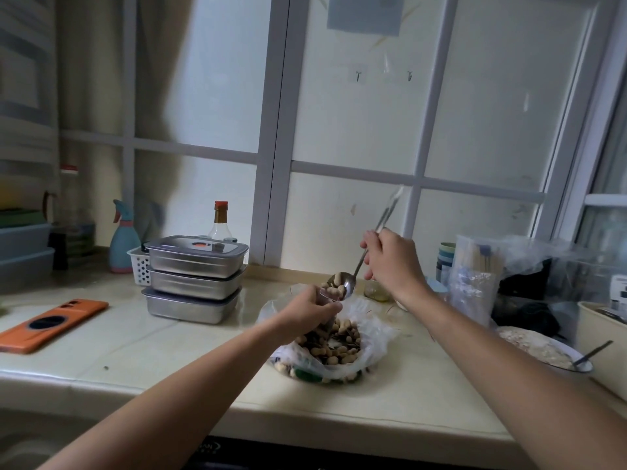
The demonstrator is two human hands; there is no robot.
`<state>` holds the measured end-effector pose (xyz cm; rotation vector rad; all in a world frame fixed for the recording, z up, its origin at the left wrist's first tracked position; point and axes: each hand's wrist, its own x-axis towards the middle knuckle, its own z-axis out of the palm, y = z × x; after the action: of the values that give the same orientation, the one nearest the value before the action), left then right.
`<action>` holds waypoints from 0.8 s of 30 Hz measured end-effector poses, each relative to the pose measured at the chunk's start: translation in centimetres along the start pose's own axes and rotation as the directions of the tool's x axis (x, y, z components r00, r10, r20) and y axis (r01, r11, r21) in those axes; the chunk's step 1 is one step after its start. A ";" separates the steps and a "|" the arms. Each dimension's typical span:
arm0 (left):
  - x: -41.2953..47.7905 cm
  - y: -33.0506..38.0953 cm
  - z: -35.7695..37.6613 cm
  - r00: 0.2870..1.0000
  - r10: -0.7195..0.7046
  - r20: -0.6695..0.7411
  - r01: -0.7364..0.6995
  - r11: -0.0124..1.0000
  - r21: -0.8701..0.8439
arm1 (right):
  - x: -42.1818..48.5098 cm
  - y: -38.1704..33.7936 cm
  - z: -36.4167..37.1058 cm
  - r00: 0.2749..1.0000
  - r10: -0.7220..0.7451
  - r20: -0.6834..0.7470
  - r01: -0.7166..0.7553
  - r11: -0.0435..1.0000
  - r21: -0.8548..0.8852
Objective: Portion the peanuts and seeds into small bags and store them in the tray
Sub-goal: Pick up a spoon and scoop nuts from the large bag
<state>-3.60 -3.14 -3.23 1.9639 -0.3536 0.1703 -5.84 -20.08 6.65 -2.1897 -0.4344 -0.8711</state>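
A big clear plastic bag (375, 337) lies open on the counter, full of peanuts in their shells and dark seeds (339, 347). My left hand (305, 312) holds a small clear bag (327, 296) by its mouth just above the pile. My right hand (390, 262) grips the handle of a metal spoon (344, 283). The spoon's bowl is loaded with peanuts and tilts at the small bag's opening. Three lidded steel trays (195, 279) stand stacked to the left of the pile.
An orange phone (51, 325) lies at the left on the counter. A spray bottle (122, 239), a white basket and a sauce bottle (220, 220) stand behind the trays. At right are a bowl of oats with a spoon (543, 351), cluttered plastic bags and a beige bin.
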 end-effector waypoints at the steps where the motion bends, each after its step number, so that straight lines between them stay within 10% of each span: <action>1: 0.1 0.0 0.1 1.000 -0.010 -0.002 0.010 1.000 0.010 | -0.2 -0.4 0.0 0.997 -0.075 0.030 0.076 0.997 -0.027; 8: 0.3 0.0 1.0 0.998 -0.055 -0.001 0.055 0.998 0.003 | -1.0 -1.1 0.4 0.916 -0.339 0.217 0.368 0.924 -0.108; 24: -0.3 0.7 1.0 0.995 -0.095 -0.027 0.094 0.994 -0.051 | -1.1 -0.1 1.1 0.888 -0.435 0.149 0.447 0.892 -0.065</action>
<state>-4.16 -4.30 -3.14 1.9225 -0.2429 0.1275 -6.22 -19.26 5.37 -2.2840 -1.0057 -1.0051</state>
